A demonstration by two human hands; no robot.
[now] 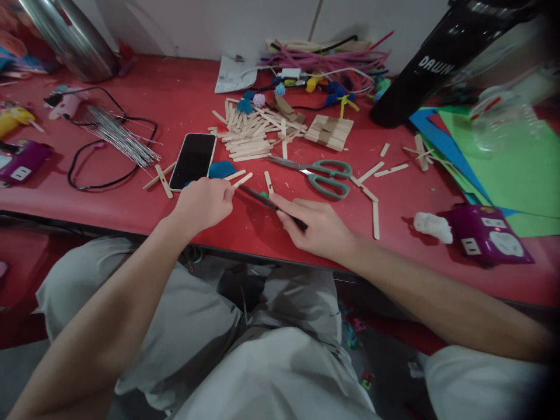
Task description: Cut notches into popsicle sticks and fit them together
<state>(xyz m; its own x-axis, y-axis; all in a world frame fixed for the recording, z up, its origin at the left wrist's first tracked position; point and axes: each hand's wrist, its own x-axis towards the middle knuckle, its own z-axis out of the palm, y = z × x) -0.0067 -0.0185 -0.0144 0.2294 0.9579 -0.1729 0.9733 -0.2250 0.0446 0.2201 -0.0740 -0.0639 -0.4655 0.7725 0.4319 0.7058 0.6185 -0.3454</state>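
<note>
Near the table's front edge, my left hand (203, 202) is closed on wooden craft sticks (244, 179), whose rounded ends poke out past the fingers. My right hand (317, 227) grips a slim dark tool (259, 197), perhaps a knife or file; its exact kind does not show. The tool's far end reaches the craft sticks at my left fingertips. Just beyond my right fingers lies a notched stick (268, 182) beside a small green bit. A blue piece (222, 170) sits behind my left hand, and a phone (192, 160) lies to its left.
Grey-handled scissors (330, 175) lie behind my right hand, below a pile of craft sticks (249, 137). A tall black bottle (420, 73) stands at back right, near coloured paper (516, 169) and a purple device (485, 233). Metal wires (125, 137) and a black cable lie left.
</note>
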